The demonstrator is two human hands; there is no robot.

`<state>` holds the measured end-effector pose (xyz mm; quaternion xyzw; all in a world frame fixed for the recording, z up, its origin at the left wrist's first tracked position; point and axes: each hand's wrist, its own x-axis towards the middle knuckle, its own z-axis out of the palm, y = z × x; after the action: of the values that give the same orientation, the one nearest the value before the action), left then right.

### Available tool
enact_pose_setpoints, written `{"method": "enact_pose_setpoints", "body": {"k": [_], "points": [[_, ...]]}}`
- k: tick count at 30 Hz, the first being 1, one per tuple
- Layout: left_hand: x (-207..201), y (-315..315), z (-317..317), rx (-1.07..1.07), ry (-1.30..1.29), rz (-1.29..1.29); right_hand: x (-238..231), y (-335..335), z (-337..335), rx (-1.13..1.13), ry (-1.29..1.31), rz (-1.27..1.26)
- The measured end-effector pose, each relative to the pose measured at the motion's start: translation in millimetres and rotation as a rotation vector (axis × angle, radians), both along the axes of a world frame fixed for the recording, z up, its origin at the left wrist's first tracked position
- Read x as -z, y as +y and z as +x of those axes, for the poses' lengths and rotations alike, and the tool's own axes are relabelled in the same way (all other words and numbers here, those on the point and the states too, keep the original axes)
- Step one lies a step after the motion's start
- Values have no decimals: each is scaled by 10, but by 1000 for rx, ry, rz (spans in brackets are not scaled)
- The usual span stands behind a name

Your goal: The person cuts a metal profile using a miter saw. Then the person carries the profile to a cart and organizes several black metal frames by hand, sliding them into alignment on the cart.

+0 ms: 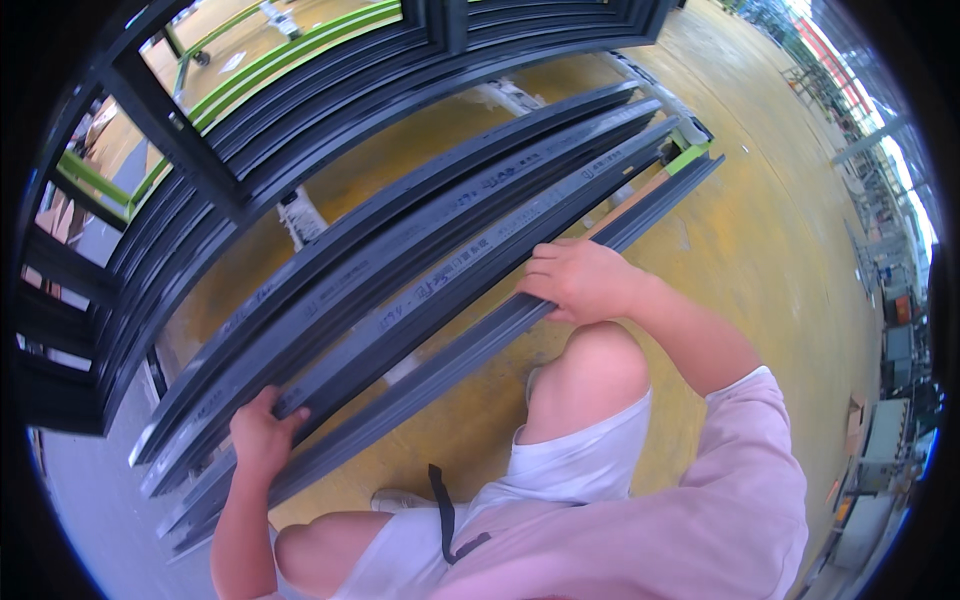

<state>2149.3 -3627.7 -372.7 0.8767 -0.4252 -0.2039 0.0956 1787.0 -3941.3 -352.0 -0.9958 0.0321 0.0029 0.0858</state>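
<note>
Several long dark grey metal profiles lie side by side, running slantwise from lower left to upper right. My right hand [585, 280] is closed over the nearest profile [450, 350], around its middle, with the fingers curled across its top. Toward the left end, my left hand [265, 430] grips the neighbouring profile [430, 290], its thumb along the near side; part of its fingers is hidden. Handwritten marks show on that profile's upper face. Beyond it lie another marked profile [400, 240] and the farthest profile [370, 215].
Rack crossbars with whitish wrapping [300, 218] pass beneath the profiles, ending in a green bracket [688, 155] at right. A large black frame [200, 170] stands beyond, with green rails [290, 55] behind it. My bent knee [605, 360] is close to the nearest profile. Equipment lines the right side.
</note>
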Motion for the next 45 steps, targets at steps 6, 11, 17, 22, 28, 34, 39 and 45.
{"method": "enact_pose_setpoints", "body": {"k": [6,11,17,22,28,34,39,45], "points": [[0,58,163,158,94,49,299,-230,49,-13,-2,-101],[-178,240,172,436,154,-144,377,-461,98,5,-66,-170],[-29,472,95,410,-208,27,717,-631,107,57,-138,-196],[82,460,198,383,-251,-83,1048,-942,-304,249,-372,-270],[329,716,371,456,-327,-249,1028,-618,-175,264,-316,-326],[430,567,315,502,-347,-277,1423,-975,-379,241,-310,-367],[398,623,330,621,-428,-391,1390,-589,-171,127,-287,-467],[459,700,337,695,-466,-344,1465,-556,-87,207,-298,-374]]}}
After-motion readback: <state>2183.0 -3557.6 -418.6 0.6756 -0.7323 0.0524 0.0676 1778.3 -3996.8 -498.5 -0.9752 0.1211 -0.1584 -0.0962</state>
